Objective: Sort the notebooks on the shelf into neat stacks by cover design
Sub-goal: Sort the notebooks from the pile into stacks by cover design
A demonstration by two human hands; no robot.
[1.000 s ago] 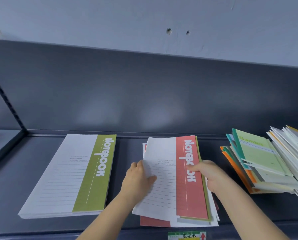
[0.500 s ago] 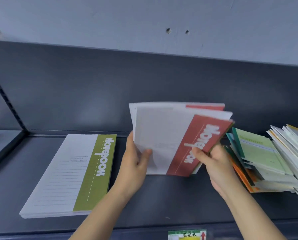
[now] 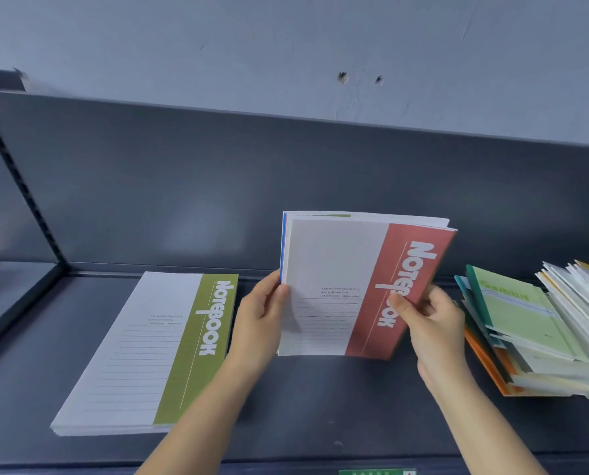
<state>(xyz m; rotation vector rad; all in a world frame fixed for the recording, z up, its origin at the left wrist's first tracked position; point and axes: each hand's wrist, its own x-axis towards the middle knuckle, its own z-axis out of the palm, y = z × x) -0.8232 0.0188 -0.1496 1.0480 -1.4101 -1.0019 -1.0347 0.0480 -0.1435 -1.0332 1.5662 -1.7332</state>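
I hold a bundle of notebooks upright above the middle of the dark shelf; its front cover is white with a red "Notebook" band. My left hand grips the bundle's left edge, thumb on the cover. My right hand grips its lower right corner, thumb on the red band. Green and blue edges show behind the front cover. A neat stack of notebooks with a green band lies flat on the shelf to the left.
At the right lies a loose, slanted pile of mixed notebooks in green, teal, orange and white. The shelf's dark back panel rises behind. A price label sits on the front edge.
The red-band bundle lay flat on the shelf a second ago. Both hands lifted it and stood it upright, and its edges are now squared together.
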